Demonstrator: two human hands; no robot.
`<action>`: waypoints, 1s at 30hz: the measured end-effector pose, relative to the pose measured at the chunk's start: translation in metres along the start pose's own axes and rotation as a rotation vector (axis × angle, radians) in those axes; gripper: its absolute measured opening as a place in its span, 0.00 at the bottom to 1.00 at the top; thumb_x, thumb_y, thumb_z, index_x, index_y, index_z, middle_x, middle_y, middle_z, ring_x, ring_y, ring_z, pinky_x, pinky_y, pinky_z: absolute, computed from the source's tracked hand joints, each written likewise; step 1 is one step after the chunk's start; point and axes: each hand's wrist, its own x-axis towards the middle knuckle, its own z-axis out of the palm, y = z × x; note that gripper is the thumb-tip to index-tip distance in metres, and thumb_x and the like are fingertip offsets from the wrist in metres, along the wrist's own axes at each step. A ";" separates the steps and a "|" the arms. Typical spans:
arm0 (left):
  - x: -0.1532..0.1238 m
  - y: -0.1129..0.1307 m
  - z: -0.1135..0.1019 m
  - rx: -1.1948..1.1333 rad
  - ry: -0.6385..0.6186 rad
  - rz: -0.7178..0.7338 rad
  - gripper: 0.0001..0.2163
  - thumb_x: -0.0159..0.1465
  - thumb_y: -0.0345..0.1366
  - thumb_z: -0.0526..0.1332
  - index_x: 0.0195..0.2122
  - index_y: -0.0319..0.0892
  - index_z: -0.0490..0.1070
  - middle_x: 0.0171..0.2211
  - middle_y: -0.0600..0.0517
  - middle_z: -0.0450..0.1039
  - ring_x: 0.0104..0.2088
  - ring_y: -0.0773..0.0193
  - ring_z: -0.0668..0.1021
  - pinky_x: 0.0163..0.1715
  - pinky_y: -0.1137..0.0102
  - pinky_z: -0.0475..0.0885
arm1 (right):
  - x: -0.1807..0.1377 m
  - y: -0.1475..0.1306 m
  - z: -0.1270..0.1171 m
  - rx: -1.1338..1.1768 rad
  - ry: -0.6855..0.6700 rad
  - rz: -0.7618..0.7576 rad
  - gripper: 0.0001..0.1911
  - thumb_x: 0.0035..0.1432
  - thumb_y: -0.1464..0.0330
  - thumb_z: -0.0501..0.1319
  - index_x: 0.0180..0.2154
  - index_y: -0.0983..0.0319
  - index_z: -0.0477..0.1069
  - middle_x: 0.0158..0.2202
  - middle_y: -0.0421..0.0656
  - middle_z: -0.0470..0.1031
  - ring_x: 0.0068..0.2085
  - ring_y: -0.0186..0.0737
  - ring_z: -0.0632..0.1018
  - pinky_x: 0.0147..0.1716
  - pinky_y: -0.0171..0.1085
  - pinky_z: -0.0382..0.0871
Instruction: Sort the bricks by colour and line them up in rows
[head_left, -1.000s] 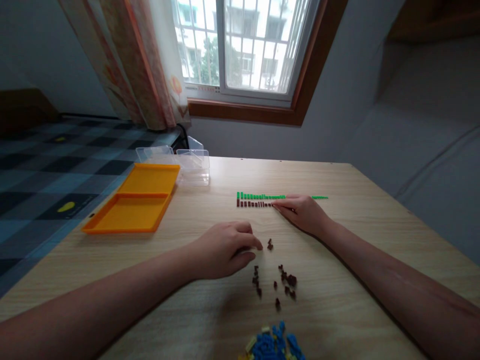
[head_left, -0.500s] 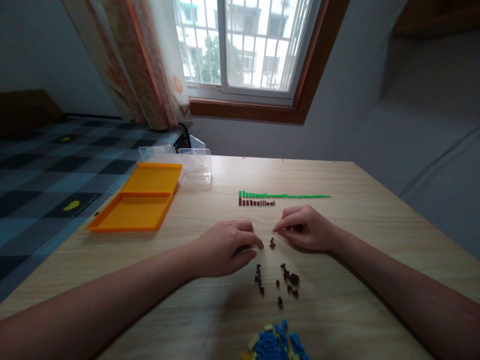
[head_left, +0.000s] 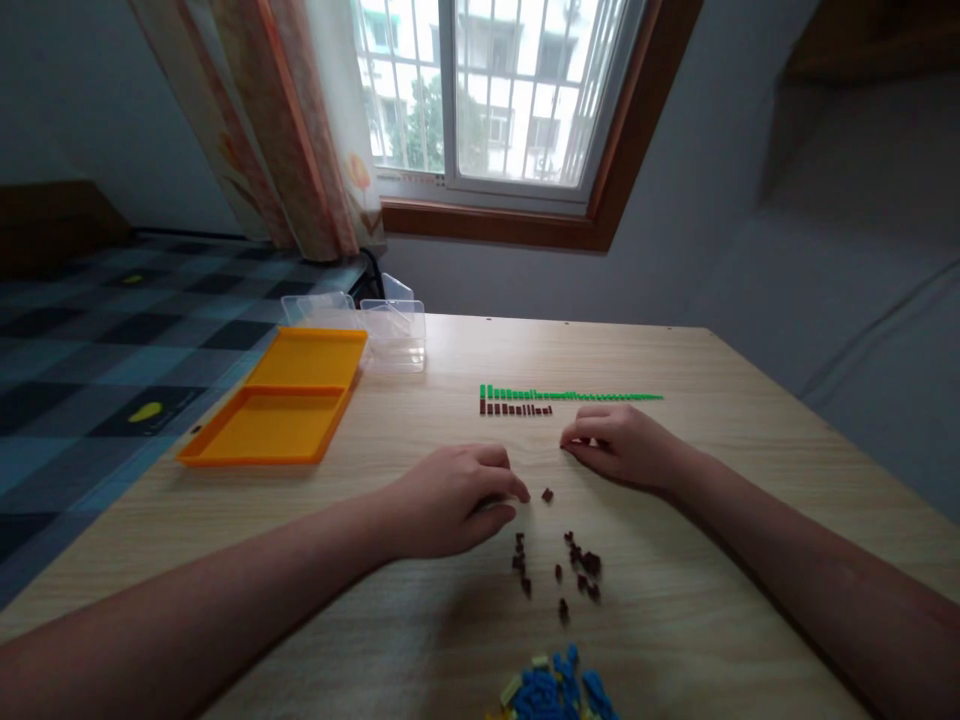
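My right hand (head_left: 619, 445) is pinched shut near the end of a short row of brown building bricks (head_left: 514, 409). A tiny dark brown building brick (head_left: 563, 446) just shows at its fingertips. My left hand (head_left: 457, 500) rests on the table with fingers curved and apart, holding nothing. Close to its index fingertip lies one loose brown brick (head_left: 547, 495), apart from the hand. Nearer to me, several more brown bricks (head_left: 591, 563) are scattered. A long row of green bricks (head_left: 555, 395) runs behind the brown row, shrinking in size to the right.
A pile of blue and yellow bricks (head_left: 547, 690) sits at the table's near edge. On the left lies an opened orange case (head_left: 259, 463), with clear plastic boxes (head_left: 397, 350) behind it. The wooden table (head_left: 750, 480) adjoins a checked bed (head_left: 60, 400).
My right hand has picked up one of the two small brown bricks beside my left fingers and moved slightly right and away from me. My left hand has stayed nearly still.
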 end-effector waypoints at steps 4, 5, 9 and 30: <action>0.000 -0.001 0.000 -0.009 -0.004 -0.003 0.11 0.65 0.33 0.60 0.46 0.45 0.78 0.39 0.49 0.74 0.36 0.63 0.77 0.37 0.69 0.71 | -0.003 0.014 -0.001 -0.088 0.107 0.053 0.10 0.65 0.69 0.58 0.41 0.60 0.79 0.37 0.44 0.79 0.33 0.35 0.76 0.34 0.33 0.67; 0.000 -0.001 0.000 -0.009 -0.003 -0.003 0.11 0.65 0.33 0.60 0.46 0.45 0.78 0.39 0.49 0.74 0.36 0.63 0.77 0.37 0.69 0.71 | -0.004 0.015 -0.001 -0.098 0.138 0.073 0.09 0.65 0.69 0.59 0.40 0.60 0.79 0.36 0.44 0.79 0.32 0.34 0.76 0.32 0.33 0.67; 0.000 -0.002 0.001 -0.010 0.009 0.006 0.10 0.65 0.33 0.59 0.45 0.45 0.78 0.38 0.49 0.74 0.36 0.63 0.77 0.37 0.70 0.72 | -0.005 0.009 -0.001 -0.086 0.143 0.104 0.09 0.62 0.68 0.61 0.35 0.62 0.80 0.30 0.43 0.77 0.25 0.31 0.71 0.27 0.32 0.63; 0.000 -0.001 0.001 -0.010 0.014 0.008 0.10 0.64 0.32 0.60 0.45 0.45 0.78 0.38 0.49 0.74 0.36 0.64 0.77 0.37 0.70 0.71 | 0.002 0.011 0.005 -0.095 0.140 0.102 0.12 0.65 0.67 0.59 0.39 0.61 0.81 0.31 0.43 0.77 0.26 0.32 0.71 0.28 0.32 0.63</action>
